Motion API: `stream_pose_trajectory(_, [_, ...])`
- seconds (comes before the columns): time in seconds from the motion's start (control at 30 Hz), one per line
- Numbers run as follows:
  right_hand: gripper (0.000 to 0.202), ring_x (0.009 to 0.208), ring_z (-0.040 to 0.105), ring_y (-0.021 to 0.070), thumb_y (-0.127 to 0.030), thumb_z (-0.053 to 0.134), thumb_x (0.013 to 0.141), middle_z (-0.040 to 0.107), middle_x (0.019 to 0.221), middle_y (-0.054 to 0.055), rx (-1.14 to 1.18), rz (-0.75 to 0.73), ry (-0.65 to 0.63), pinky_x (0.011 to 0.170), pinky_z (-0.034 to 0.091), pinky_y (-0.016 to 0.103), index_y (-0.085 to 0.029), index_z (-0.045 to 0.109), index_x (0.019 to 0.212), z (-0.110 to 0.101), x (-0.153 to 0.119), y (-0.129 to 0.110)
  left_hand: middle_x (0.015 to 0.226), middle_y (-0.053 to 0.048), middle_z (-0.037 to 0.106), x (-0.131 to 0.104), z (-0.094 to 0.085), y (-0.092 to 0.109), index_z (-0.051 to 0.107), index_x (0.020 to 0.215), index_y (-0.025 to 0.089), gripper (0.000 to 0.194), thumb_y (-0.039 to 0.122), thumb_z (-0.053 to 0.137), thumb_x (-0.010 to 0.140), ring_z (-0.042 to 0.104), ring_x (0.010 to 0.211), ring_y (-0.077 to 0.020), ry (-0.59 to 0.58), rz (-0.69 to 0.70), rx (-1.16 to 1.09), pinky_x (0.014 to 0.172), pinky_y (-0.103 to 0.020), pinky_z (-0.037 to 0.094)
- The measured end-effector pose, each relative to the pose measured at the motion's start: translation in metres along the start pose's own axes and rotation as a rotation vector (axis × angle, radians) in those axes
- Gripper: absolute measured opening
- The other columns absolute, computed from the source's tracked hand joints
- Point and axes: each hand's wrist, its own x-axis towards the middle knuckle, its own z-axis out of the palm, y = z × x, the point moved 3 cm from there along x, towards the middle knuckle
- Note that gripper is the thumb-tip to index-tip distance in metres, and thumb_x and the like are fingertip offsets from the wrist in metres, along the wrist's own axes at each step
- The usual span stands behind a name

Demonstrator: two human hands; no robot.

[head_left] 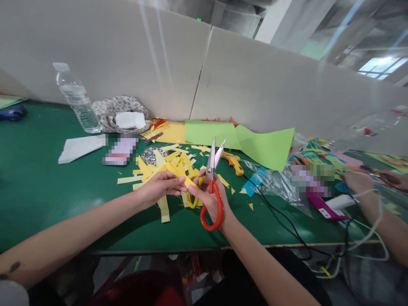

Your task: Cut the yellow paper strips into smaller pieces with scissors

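Note:
My left hand [162, 185] pinches a yellow paper strip [178, 172] between thumb and fingers. My right hand [207, 193] touches the strip's right end with its thumb and also holds red-handled scissors [214, 187], blades slightly apart and pointing up and away. Yellow-handled scissors or a similar yellow loop [192, 200] shows between the hands, partly hidden by the fingers. Beneath and behind the hands, cut yellow paper strips [164, 210] lie in a loose pile on the green table [127, 225].
Behind the pile are green paper [267, 146], a yellow glue gun [234, 162] with a black cord, and a phone [121, 149]. A water bottle [78, 100] stands back left near a spotted cloth bag [123, 106]. At the right, another person's hands [360, 182] work near cables and plastic.

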Motion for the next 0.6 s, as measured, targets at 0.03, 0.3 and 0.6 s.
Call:
stream_pose_trajectory(0.03, [0.036,0.065,0.052,0.0113,-0.033,0.071,0.062,0.049,0.069,-0.006,-0.011,-0.002,-0.001,0.067,0.048,0.027,-0.025,0.044,0.085,0.0,0.0,0.0,0.076,-0.007,0.073,0.0,0.001,0.0,0.069,0.075,0.013,0.021,0.034,0.072,0.07,0.066,0.07,-0.011,0.004,0.003,0.007,0.069,-0.02,0.052])
stream_pose_trajectory(0.3, [0.035,0.058,0.048,0.0094,-0.034,0.071,0.062,0.045,0.064,-0.008,-0.039,-0.018,-0.001,0.06,0.046,0.025,-0.024,0.045,0.083,0.0,0.0,-0.001,0.074,-0.005,0.072,0.002,-0.005,0.005,0.067,0.073,0.013,0.018,0.031,0.07,0.073,0.065,0.067,-0.0095,0.054,0.023,-0.034,0.067,-0.018,0.053])
stream_pose_trajectory(0.6, [0.031,0.062,0.056,0.0112,-0.029,0.069,0.068,0.054,0.067,-0.006,-0.013,-0.086,0.074,0.066,0.049,0.029,-0.024,0.046,0.087,-0.008,-0.002,-0.011,0.07,-0.002,0.07,0.011,-0.032,0.023,0.064,0.073,0.014,0.011,0.024,0.067,0.077,0.064,0.064,-0.0066,0.238,0.14,-0.135,0.063,-0.014,0.051])
